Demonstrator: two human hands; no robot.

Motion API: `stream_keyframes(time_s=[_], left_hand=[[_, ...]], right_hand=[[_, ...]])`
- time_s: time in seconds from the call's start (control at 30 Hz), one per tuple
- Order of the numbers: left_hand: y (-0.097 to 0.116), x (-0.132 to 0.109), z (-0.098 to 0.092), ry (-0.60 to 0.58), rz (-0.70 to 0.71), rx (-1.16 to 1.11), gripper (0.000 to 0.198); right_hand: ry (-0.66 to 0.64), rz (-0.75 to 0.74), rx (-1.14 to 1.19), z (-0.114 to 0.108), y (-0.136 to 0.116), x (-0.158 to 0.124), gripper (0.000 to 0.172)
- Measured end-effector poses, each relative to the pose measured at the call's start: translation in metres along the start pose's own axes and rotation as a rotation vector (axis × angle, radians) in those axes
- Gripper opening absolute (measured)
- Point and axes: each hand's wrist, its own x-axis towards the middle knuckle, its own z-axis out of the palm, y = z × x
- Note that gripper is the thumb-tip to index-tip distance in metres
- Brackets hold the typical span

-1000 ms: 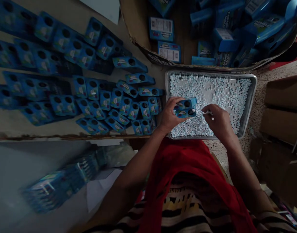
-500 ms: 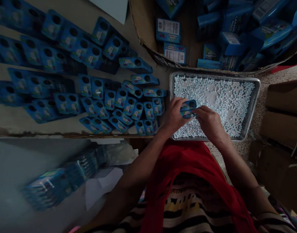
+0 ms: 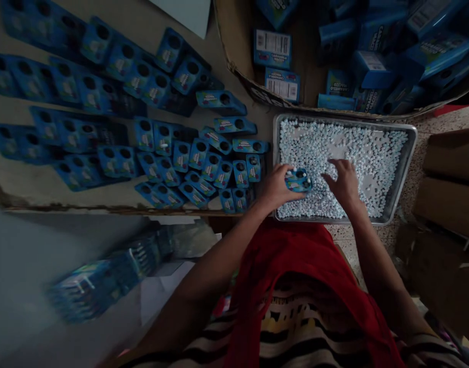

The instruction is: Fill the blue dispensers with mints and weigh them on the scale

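Observation:
My left hand grips a pair of small blue candy boxes by their sides, above the left part of a metal tray. White candies lie on and around the round holes in their tops. Pale blue and white candies are spread over the tray, with bare metal showing in places. To the right of the held boxes, my right hand is over the candies with thumb and fingers apart, holding nothing that I can see.
Many blue boxes with round holes stand in rows on the table at left. A large cardboard carton full of blue boxes is behind the tray. Brown cartons stand at right, and wrapped blue packs lie lower left.
My right hand has left the box tops and moved right, its fingers now spread. White candies now show on the held boxes. The view has shifted slightly.

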Motion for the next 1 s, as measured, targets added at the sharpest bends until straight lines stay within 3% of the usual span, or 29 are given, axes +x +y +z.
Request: stream_keyframes(time_s=[0.07,0.1,0.23,0.33,0.4,0.5,0.63,0.73,0.9,1.0], left_hand=[[-0.001,-0.013,0.003,0.006,0.027,0.019,0.081],[-0.001,-0.02,0.004,0.032,0.05,0.045,0.078],[0.006,-0.033,0.002,0.114,0.151,0.175,0.07],[0.009,-0.031,0.0,0.128,0.184,0.223,0.067],[0.01,-0.027,0.0,0.163,0.175,0.229,0.065],[0.012,-0.023,0.005,0.194,0.167,0.228,0.066],[0.017,-0.02,0.013,0.146,0.195,0.229,0.067],[0.019,-0.018,0.015,0.102,0.219,0.226,0.068],[0.02,-0.021,0.014,0.113,0.218,0.286,0.069],[0.023,-0.025,0.016,0.087,0.234,0.327,0.067]], right_hand=[[-0.123,-0.04,-0.181,0.018,0.018,-0.006,0.071],[-0.171,-0.075,-0.238,0.027,0.024,-0.008,0.072],[-0.264,-0.123,-0.228,0.043,0.04,-0.004,0.034],[-0.145,0.038,0.023,0.03,0.039,0.002,0.026],[-0.053,0.097,0.251,0.013,0.03,-0.001,0.024],[-0.028,0.006,0.455,-0.013,0.002,-0.013,0.021],[-0.128,-0.186,0.417,-0.026,-0.038,-0.02,0.03],[-0.208,-0.202,0.391,-0.019,-0.046,-0.015,0.043],[-0.114,0.013,0.55,-0.007,-0.006,-0.02,0.038],[0.005,0.191,0.418,-0.006,0.032,-0.032,0.027]])
